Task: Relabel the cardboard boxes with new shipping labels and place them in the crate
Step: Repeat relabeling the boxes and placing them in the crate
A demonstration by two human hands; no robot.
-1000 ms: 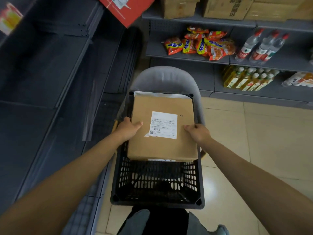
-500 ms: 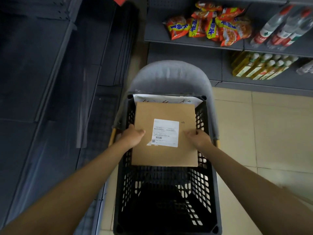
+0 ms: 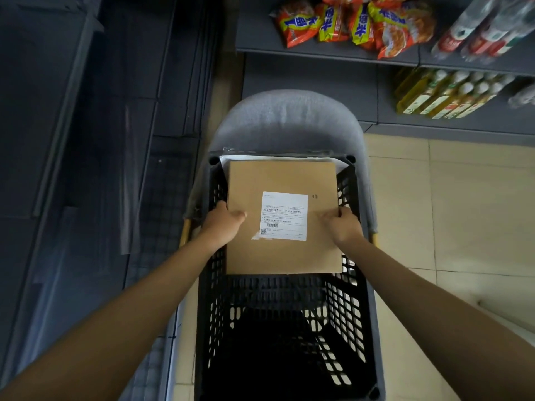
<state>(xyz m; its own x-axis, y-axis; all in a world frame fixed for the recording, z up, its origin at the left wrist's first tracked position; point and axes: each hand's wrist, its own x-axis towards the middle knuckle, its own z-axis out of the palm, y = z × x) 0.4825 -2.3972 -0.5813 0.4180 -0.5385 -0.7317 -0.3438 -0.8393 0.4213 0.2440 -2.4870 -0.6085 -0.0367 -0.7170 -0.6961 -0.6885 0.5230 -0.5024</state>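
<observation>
The scene is dimly lit, with the brightest patch seen on the tiled floor (image 3: 451, 204) at right. The crate (image 3: 286, 357) interior is lost in deep shadow. Motion blur is seen on the far bottles (image 3: 477, 27), and wide-angle bending is noticed at the edges.

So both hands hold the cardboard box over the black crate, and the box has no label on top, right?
Not quite. The head view shows a white shipping label stuck on top of the cardboard box. The left hand and right hand do hold it over the black crate.
</observation>
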